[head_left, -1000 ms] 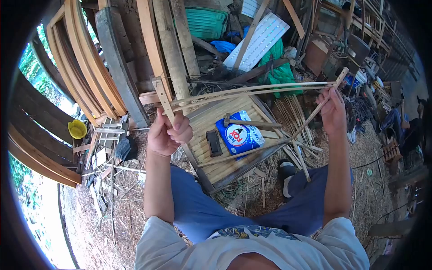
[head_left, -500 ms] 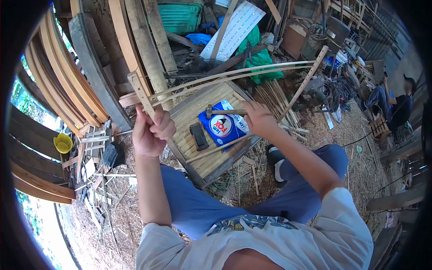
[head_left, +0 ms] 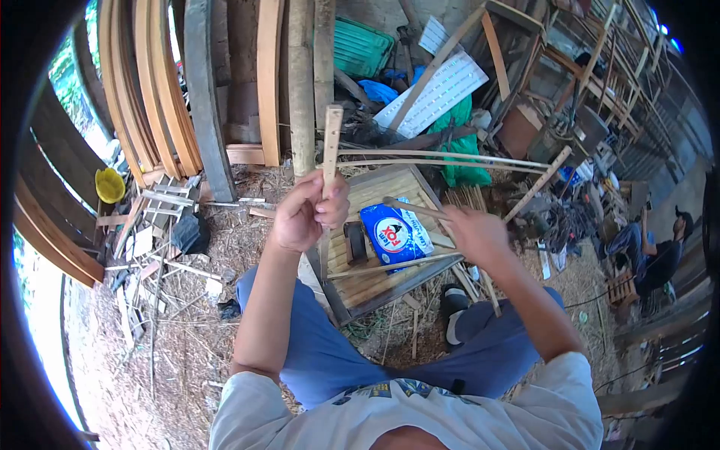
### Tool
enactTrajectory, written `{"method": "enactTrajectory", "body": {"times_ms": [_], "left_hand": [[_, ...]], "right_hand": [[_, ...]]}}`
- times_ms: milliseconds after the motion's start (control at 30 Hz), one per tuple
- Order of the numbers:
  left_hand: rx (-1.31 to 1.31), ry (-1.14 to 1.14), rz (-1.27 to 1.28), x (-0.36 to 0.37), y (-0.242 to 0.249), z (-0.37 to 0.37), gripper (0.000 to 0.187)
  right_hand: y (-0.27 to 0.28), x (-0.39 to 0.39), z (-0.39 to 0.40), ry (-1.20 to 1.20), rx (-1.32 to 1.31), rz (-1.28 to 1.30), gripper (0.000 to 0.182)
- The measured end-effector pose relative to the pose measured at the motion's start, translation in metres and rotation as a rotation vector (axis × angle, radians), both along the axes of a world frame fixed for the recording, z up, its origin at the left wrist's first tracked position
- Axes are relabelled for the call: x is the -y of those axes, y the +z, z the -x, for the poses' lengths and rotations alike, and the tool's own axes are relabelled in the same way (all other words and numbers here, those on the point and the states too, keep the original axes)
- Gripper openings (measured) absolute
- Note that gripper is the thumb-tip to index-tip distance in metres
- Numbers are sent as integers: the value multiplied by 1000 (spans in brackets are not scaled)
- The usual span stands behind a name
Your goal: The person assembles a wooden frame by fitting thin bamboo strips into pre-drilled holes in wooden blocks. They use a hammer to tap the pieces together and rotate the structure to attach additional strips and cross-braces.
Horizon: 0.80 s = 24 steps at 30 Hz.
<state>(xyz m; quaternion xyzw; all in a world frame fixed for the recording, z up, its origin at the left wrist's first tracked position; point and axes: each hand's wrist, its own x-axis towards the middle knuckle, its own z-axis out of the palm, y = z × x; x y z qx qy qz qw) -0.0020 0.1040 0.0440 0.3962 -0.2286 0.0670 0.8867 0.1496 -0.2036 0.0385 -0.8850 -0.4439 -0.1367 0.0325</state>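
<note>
My left hand [head_left: 311,210] is closed round a light wooden end piece [head_left: 331,142] with holes along it, held upright. Thin wooden strips [head_left: 442,159] run from this piece to a second, slanted end piece [head_left: 538,184] at the right. My right hand [head_left: 478,236] is wrapped round the handle of a hammer [head_left: 420,209], whose head points left. Below the hands lies a slatted board with a dark frame [head_left: 360,304]. On it rest a blue glue pack [head_left: 397,234] and a dark block [head_left: 355,243].
Curved timbers [head_left: 154,90] lean at the left near a yellow bowl [head_left: 110,185]. Wood scraps [head_left: 161,206] litter the straw-covered ground. Behind the board are a green crate [head_left: 362,46] and a white perforated panel [head_left: 439,94]. Another person [head_left: 664,247] sits at the far right.
The view has turned. My left hand now holds the end piece more upright. My right hand and the hammer have shifted along the frame, with the hand slightly blurred.
</note>
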Motion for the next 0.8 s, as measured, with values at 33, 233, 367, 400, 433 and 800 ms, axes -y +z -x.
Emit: {"method": "enactTrajectory", "body": {"times_ms": [33,233,367,400,433,800], "left_hand": [[-1,-30,0,-1,-1,-1,28],[9,-15,-17,0,2,1,28],[2,27,-24,2,3,2,28],[40,7,-26,0,-2,-2,28],[84,-6,-25,-3,-10,-7,27],[49,24,16,1,-5,-2,27]], "right_hand": [[26,10,17,28,-24,-43,23],[156,46,73,238,-126,-171,34],[207,11,101,342,-19,-225,34],[222,-6,106,380,10,-162,35],[238,-21,113,424,44,-95,36],[301,-117,137,564,477,341,28]]}}
